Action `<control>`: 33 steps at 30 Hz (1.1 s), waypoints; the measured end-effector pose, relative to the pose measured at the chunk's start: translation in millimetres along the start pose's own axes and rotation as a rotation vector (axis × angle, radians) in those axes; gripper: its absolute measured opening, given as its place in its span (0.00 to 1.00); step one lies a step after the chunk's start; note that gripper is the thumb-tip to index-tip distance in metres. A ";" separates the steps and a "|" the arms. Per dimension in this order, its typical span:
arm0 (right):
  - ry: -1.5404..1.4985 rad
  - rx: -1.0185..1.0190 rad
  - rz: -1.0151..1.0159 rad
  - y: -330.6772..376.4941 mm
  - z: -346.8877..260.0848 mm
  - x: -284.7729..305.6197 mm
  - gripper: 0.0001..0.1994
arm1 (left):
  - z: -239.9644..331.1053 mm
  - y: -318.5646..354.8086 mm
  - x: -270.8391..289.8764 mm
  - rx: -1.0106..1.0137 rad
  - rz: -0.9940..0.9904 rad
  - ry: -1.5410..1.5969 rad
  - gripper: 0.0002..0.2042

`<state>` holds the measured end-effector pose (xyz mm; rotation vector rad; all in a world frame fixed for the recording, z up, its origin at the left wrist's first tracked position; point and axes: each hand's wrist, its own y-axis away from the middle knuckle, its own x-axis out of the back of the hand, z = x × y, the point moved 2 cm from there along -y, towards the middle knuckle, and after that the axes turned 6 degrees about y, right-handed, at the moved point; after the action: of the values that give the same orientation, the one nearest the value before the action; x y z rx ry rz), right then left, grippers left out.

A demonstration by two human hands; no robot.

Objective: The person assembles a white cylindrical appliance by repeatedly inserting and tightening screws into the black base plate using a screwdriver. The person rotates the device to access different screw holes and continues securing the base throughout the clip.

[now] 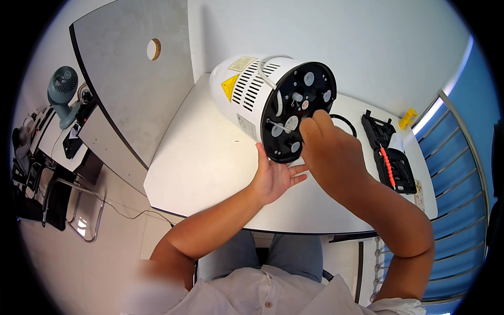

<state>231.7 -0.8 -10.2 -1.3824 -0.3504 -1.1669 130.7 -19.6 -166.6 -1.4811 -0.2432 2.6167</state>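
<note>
White cylindrical appliance [247, 86], lying on its side on white table [199, 157], black base plate [299, 113] turned toward the wearer. Left hand [273, 176]: palm up, fingers spread open, cupped under lower rim of base plate, gripping nothing. Right hand [331, 149]: fingertips bunched against base plate near its centre; anything pinched there hidden, cannot tell. Black tool case [391, 155] with orange bits, open, well right of appliance. Teal desk fan [63, 94] far left, on separate desk.

Right hand [331, 152] fingertips behind appliance base [298, 111]
</note>
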 end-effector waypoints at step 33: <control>0.344 0.237 0.188 -2.2 -6.0 0.7 0.13 | -4.3 0.5 1.6 0.004 -0.030 -0.007 0.51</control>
<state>227.7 -5.8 -9.8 -0.9655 -0.1059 -1.1417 133.6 -19.4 -170.2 -1.4558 -0.2584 2.5974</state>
